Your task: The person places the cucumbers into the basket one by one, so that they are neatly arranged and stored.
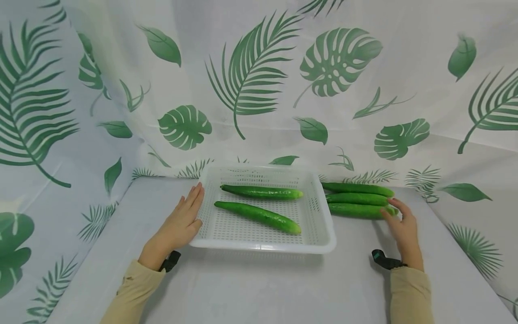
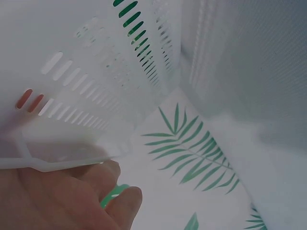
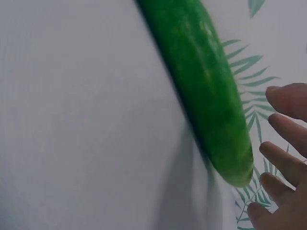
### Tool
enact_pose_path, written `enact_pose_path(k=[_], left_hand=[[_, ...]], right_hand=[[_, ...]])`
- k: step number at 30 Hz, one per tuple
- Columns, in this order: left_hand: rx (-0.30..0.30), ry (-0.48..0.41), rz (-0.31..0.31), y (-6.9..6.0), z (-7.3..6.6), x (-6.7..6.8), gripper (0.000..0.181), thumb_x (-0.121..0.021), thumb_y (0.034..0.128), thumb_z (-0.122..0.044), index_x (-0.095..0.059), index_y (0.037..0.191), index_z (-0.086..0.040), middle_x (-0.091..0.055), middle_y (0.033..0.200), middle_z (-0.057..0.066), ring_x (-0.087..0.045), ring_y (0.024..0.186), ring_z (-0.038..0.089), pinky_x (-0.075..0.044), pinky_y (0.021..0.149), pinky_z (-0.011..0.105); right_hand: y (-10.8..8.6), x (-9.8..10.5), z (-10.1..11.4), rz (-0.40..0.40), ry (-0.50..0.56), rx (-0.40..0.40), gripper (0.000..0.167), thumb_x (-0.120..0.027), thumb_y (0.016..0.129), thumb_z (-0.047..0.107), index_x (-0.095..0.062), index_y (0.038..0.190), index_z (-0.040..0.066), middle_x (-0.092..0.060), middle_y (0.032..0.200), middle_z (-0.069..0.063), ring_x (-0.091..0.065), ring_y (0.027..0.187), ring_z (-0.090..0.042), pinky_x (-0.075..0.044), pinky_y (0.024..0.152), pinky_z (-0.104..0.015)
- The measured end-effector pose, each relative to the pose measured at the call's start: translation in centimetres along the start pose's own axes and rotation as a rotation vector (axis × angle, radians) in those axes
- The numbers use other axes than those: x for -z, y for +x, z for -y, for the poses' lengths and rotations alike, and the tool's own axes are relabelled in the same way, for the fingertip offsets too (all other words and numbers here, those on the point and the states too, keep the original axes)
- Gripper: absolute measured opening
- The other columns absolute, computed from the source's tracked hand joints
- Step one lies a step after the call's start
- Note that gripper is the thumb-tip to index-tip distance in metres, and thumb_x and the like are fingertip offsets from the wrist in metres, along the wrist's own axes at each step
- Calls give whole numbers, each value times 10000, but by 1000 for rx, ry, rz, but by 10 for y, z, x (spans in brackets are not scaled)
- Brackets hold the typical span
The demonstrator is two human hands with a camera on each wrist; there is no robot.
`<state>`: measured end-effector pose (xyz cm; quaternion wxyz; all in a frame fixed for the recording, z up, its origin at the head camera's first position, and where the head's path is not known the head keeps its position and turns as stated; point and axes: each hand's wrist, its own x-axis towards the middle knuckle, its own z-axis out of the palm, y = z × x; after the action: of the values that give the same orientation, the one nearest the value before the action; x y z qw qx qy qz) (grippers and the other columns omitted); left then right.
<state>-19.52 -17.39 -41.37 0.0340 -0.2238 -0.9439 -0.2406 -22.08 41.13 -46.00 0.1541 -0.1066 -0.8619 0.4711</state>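
Note:
A white perforated basket [image 1: 259,247] holds two cucumbers, an upper one [image 1: 263,192] and a lower slanted one [image 1: 259,216]. My left hand [image 1: 180,225] rests against the basket's left side with fairly straight fingers; in the left wrist view the hand [image 2: 72,196] lies along the basket's rim [image 2: 57,165]. To the right of the basket lie three more cucumbers side by side [image 1: 358,199]. At their right ends is my right hand [image 1: 404,227], fingers spread. In the right wrist view that hand [image 3: 285,158] is beside one cucumber's tip [image 3: 235,167], a gap showing between them.
Behind the grey-white table [image 1: 259,288] hangs a white curtain with green leaf prints [image 1: 259,72], which also runs down both sides. A dark wrist strap shows on each arm.

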Motion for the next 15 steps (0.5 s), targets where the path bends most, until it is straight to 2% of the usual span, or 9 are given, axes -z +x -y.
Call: enact_pose_path(k=[3, 7, 15], left_hand=[[-2, 4, 0, 0, 0, 0, 741, -440, 913, -51, -89, 1552, 81, -24, 1648, 191, -45, 1507, 365, -74, 1181, 594], [-6, 4, -3, 0, 0, 0, 743, -446, 907, -46, -97, 1549, 88, -33, 1645, 202, -50, 1506, 368, -77, 1179, 597], [-4, 9, -2, 0, 0, 0, 737, -444, 908, -43, -103, 1546, 94, -39, 1644, 206, -55, 1505, 370, -81, 1177, 601]], right_hand=[[-1, 0, -4, 69, -117, 59, 564, -561, 1005, 194, -380, 1450, -101, -249, 1542, -340, -151, 1436, -525, -122, 1143, -661], [-2, 1, -3, 126, -223, 113, 593, -622, 966, 177, -388, 1413, -134, -265, 1470, -420, -179, 1368, -610, -161, 1081, -724], [-5, 7, -2, 162, -336, 71, 636, -703, 906, 197, -432, 1398, -101, -206, 1452, -430, -109, 1331, -668, -178, 996, -791]])
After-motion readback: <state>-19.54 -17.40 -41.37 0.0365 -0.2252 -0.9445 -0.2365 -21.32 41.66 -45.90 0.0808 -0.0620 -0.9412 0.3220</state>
